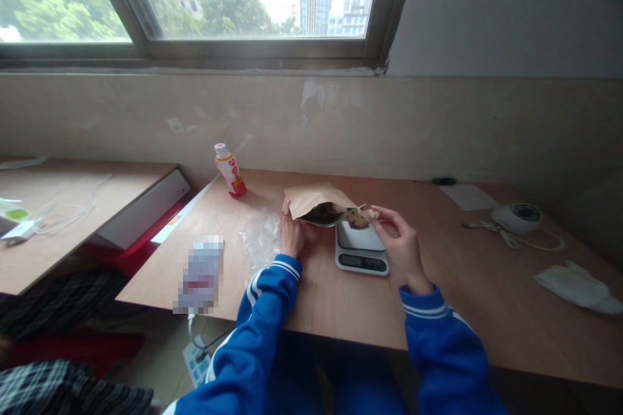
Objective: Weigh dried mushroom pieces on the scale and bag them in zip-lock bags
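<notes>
Left of the grip, a plastic bottle [230,172] stands upright on the wooden desk [331,301], and a crumpled clear bag [260,240] lies just beside the left hand [292,231]. That hand clasps the lower edge of a brown paper pouch [316,200], held open and tilted above a kitchen scale [361,249]. The right hand [402,248] pinches the pouch's far end, where lumpy brown food [359,217] shows. Farther right sits a round white gadget [516,218].
</notes>
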A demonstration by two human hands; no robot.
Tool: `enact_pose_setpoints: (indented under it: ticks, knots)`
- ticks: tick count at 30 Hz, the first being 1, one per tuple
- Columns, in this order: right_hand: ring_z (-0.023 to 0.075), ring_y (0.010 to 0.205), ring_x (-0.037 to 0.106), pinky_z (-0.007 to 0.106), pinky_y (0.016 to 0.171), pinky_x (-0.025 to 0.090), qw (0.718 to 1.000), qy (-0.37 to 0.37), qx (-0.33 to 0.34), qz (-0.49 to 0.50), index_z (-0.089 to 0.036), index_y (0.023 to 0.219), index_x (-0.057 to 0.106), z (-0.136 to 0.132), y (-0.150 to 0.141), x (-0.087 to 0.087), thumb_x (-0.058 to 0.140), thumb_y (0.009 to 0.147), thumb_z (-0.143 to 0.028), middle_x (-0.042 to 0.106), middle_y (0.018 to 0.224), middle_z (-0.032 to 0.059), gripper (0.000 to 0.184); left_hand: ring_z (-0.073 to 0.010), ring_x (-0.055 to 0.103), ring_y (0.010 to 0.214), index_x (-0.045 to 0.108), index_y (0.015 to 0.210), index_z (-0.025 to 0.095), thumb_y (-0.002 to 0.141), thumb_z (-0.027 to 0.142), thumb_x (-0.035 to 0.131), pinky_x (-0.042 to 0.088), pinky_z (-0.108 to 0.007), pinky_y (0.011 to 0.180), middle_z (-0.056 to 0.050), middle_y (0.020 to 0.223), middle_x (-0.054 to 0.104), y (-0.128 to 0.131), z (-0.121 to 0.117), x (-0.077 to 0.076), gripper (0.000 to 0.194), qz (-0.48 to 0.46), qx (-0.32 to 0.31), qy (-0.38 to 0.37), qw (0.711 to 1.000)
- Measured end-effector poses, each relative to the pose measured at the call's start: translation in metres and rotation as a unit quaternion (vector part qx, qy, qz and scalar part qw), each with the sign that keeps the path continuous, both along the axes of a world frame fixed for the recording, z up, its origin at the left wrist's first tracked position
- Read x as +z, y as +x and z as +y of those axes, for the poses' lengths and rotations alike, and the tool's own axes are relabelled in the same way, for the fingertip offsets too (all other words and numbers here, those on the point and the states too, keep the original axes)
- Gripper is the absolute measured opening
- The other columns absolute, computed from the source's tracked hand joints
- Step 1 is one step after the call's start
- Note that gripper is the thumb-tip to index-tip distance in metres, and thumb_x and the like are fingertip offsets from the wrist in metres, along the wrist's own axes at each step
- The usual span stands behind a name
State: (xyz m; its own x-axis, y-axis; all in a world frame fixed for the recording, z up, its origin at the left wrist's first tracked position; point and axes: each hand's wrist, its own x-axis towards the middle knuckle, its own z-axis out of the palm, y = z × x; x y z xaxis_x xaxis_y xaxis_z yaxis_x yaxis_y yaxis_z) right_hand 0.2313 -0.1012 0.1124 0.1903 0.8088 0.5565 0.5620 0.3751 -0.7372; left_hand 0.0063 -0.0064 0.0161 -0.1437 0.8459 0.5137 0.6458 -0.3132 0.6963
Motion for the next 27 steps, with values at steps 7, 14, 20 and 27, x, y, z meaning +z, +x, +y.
enact_pose_setpoints:
  ticks: [7,14,20,27]
  knots:
    - [0.0262,0.09,0.058,0.041,0.08,0.048,0.978,-0.023,-0.032,-0.202,-0.017,0.095,0.068,0.014,0.035,-0.067,0.046,0.09,-0.042,0.067,0.094,0.0116,0.033,-0.0286,0.032,0.138,0.024,0.141,0.003,0.085,0.011,0.046,0.032,-0.047,0.11,-0.027,0.142,0.039,0.0,-0.001,0.002,0.061,0.008,-0.002,-0.003,1.0]
    - [0.0248,0.094,0.058,0.039,0.084,0.048,0.974,0.011,-0.014,-0.225,-0.018,0.099,0.067,0.016,0.005,-0.044,0.047,0.091,-0.043,0.064,0.1,0.0114,0.033,-0.029,0.034,0.137,0.021,0.143,0.007,0.083,0.01,0.048,0.034,-0.047,0.108,-0.025,0.145,0.036,0.0,0.0,0.002,0.066,0.012,0.003,-0.008,1.0]
    - [0.02,0.074,0.069,0.026,0.065,0.049,0.926,-0.119,0.016,-0.359,-0.024,0.113,0.062,0.017,-0.054,0.028,0.042,0.096,-0.031,0.071,0.081,0.0066,0.028,-0.0263,0.035,0.137,0.027,0.141,0.006,0.085,0.011,0.046,0.032,-0.043,0.111,-0.024,0.144,0.037,-0.001,0.004,-0.005,0.059,-0.006,-0.005,0.026,1.0]
    - [0.029,0.079,0.071,0.032,0.064,0.052,0.821,-0.211,-0.01,-0.531,-0.012,0.106,0.061,0.03,-0.082,0.051,0.043,0.094,-0.023,0.071,0.086,0.0188,0.024,-0.0249,0.032,0.139,0.028,0.14,0.007,0.08,0.003,0.045,0.03,-0.043,0.112,-0.023,0.145,0.037,0.0,0.002,-0.008,0.063,0.004,-0.002,0.035,0.999]
